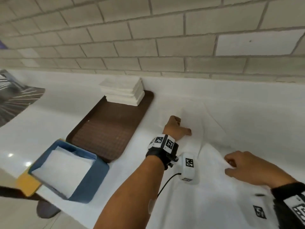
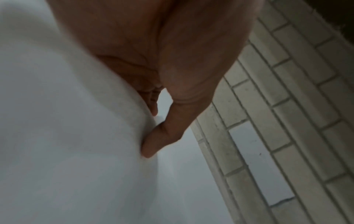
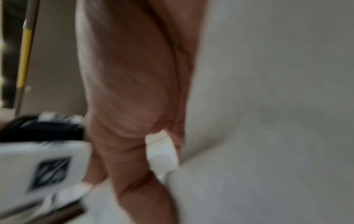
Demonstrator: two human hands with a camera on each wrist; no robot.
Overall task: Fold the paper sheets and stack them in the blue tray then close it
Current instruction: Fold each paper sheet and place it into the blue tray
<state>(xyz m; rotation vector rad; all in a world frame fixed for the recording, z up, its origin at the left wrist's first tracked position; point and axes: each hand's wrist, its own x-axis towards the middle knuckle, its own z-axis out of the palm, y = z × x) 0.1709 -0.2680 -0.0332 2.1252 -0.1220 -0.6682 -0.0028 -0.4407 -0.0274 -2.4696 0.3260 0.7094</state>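
A large white paper sheet [image 1: 214,146] is seen from the head view spread over the white counter [image 1: 49,116], with one edge gripped by each hand. The left hand [image 1: 176,128] is set at the sheet's far left part, its fingers curled down onto the paper and its thumb stretched toward the right; the left wrist view adds what cannot be made out from above, namely that a raised fold of the sheet [image 2: 76,136] is pinched between the thumb [image 2: 162,136] and the fingers tucked behind it. The right hand [image 1: 247,167] is held nearer the body, to the right of the left forearm, its fingers bent around a lifted edge of the sheet; in the blurred right wrist view [image 3: 134,91] only the palm and thumb pressed against the paper [image 3: 268,106] are shown, and the fingertips are hidden. The blue tray [image 1: 92,179] is found only in the head view, well to the left of the left forearm and near the counter's front edge, open, with folded white paper [image 1: 64,169] lying inside it. Just beyond the tray, a brown tray [image 1: 109,128] is placed, and at its far end a stack of folded white sheets [image 1: 123,91] is rested, left of and beyond the left hand. The tiled wall [image 1: 165,38] is shown behind the counter in the head and left wrist views.
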